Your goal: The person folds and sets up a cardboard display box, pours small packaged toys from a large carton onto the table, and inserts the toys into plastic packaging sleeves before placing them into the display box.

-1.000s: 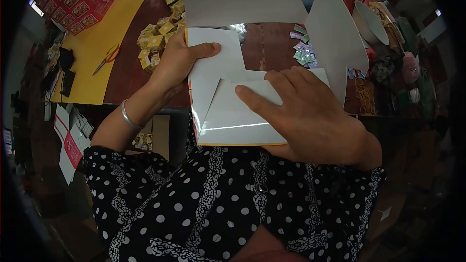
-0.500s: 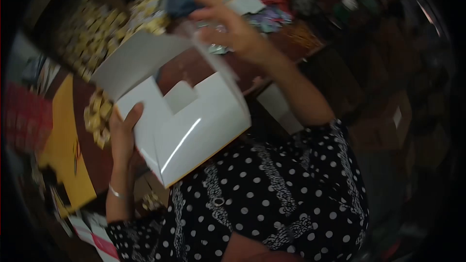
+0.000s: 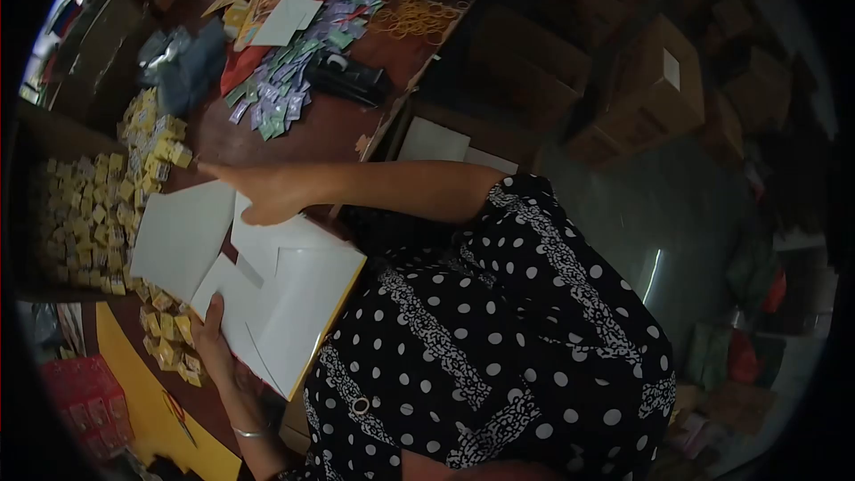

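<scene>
My left hand grips the lower left edge of a white cardboard box, its thumb on top of the white face and its fingers hidden underneath. The box is tilted against my lap, with a wide lid flap standing out to the left and smaller flaps folded inward. My right hand lies across the far side of the box with its fingers stretched out, close to the upper flap. Beyond those fingertips sit small yellow boxes in a heap.
A yellow sheet with scissors and stacked pink boxes lie at lower left. Purple and green sachets, a black stapler-like object and rubber bands cover the table's far part. Cardboard cartons stand at right.
My right hand has come down from above the box to its far flaps. The box's smaller flaps now lie folded inward. The view has swung right, showing more of the floor and cartons.
</scene>
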`<state>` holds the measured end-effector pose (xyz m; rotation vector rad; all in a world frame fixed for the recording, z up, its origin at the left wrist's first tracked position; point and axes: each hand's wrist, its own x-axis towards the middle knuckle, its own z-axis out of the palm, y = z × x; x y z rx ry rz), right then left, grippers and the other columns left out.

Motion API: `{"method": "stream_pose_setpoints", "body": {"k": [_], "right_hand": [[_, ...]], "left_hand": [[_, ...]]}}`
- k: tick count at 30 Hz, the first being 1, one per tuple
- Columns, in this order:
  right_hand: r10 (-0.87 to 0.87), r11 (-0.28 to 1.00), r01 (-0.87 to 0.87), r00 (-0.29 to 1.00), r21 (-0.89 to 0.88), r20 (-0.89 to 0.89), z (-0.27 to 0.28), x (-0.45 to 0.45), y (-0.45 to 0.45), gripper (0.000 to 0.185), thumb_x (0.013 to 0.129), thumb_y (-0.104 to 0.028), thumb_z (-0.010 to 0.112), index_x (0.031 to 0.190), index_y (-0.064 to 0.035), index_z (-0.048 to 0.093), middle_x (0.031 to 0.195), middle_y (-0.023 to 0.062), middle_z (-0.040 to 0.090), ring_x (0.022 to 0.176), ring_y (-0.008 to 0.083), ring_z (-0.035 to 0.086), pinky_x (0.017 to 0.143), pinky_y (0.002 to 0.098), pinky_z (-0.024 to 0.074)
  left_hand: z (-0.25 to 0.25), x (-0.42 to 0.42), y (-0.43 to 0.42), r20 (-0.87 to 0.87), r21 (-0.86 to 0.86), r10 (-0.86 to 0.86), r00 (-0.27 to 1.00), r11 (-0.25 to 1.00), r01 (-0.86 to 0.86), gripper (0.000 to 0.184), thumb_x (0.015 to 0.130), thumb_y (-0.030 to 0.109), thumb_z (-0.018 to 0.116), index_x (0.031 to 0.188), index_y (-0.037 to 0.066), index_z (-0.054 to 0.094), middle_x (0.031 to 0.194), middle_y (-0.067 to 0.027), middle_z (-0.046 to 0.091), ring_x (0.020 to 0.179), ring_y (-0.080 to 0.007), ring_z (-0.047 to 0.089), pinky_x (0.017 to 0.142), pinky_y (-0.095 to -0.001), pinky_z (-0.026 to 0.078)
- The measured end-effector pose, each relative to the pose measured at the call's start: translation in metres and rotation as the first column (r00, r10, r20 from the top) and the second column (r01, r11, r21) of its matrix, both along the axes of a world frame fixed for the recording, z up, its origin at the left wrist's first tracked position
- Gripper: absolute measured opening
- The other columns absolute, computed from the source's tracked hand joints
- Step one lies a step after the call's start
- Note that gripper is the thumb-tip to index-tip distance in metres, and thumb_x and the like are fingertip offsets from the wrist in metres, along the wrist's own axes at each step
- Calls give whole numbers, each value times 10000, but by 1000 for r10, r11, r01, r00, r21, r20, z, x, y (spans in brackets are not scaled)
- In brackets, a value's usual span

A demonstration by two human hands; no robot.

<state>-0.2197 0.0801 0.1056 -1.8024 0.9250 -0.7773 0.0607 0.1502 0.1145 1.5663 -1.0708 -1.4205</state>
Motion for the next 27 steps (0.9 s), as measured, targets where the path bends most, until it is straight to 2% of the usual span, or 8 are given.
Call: {"method": "stream_pose_setpoints", "body": {"k": [1, 5, 7, 10, 16, 19, 22, 27], "right_hand": [[-22, 989, 29, 999, -146, 49, -11, 10, -6, 861, 819, 9, 552, 1566, 38, 124, 1450, 330, 445, 1331, 387, 497, 1082, 370, 416], [5, 986, 11, 995, -164, 95, -29, 9, -9, 868, 768, 106, 480, 1576, -16, 186, 1516, 270, 400, 1417, 337, 404, 1161, 374, 318], [5, 991, 5, 997, -136, 75, -17, 6, -4, 838, 772, 113, 453, 1566, -9, 214, 1554, 222, 357, 1468, 272, 320, 1197, 332, 241], [-24, 944, 33, 999, -327, 31, -22, 10, -7, 817, 771, 129, 435, 1551, -57, 276, 1450, 232, 474, 1346, 327, 474, 1122, 347, 361], [-91, 973, 82, 995, -216, -33, -7, 10, 6, 748, 825, 28, 609, 1514, -55, 329, 1381, 202, 524, 1307, 273, 506, 1078, 369, 401], [-34, 997, 26, 992, -66, -121, 5, 11, 9, 902, 822, -69, 754, 1556, -23, 230, 1465, 201, 459, 1351, 272, 463, 1122, 367, 356], [23, 984, -56, 981, -168, -191, 3, 10, 7, 1026, 757, -112, 839, 1564, -32, 210, 1492, 221, 425, 1382, 311, 432, 1138, 388, 353], [-191, 958, 92, 911, -272, -366, 0, 19, 7, 1117, 711, -96, 867, 1576, -39, 164, 1555, 228, 343, 1438, 354, 362, 1173, 415, 323]], "left_hand": [[-5, -5, 2, -71, -58, -9, 997, 998, 5, 443, 947, 101, 610, 1357, -17, 489, 1178, -151, 643, 1002, -224, 661, 868, -322, 538], [-8, -21, 11, -143, -234, 131, 981, 959, -162, 656, 901, -69, 575, 1501, 52, 340, 1356, -132, 542, 1174, -214, 579, 966, -324, 497], [-6, -8, 9, -118, -216, 27, 993, 975, -53, 716, 893, -86, 572, 1537, 68, 300, 1404, -136, 506, 1237, -221, 541, 1007, -317, 469], [-8, -12, 9, -37, -367, 49, 998, 928, -59, 731, 888, -103, 568, 1545, 81, 307, 1426, -130, 494, 1301, -206, 498, 1056, -312, 433], [-21, -4, 8, -135, -458, 33, 990, 884, -92, 590, 881, -109, 578, 1436, 52, 461, 1339, -96, 559, 1244, -166, 532, 1035, -287, 438], [-25, -1, 8, -99, -445, 56, 993, 891, -94, 541, 880, -108, 577, 1394, 43, 495, 1299, -83, 577, 1194, -148, 551, 1005, -280, 455], [-25, -2, 11, -91, -425, 61, 994, 900, -94, 532, 877, -112, 567, 1382, 44, 505, 1288, -79, 580, 1176, -144, 556, 994, -280, 461], [-22, -8, 12, -65, -441, 35, 997, 896, -60, 554, 863, -125, 549, 1386, 55, 509, 1280, -77, 582, 1191, -145, 547, 994, -279, 462]]}}
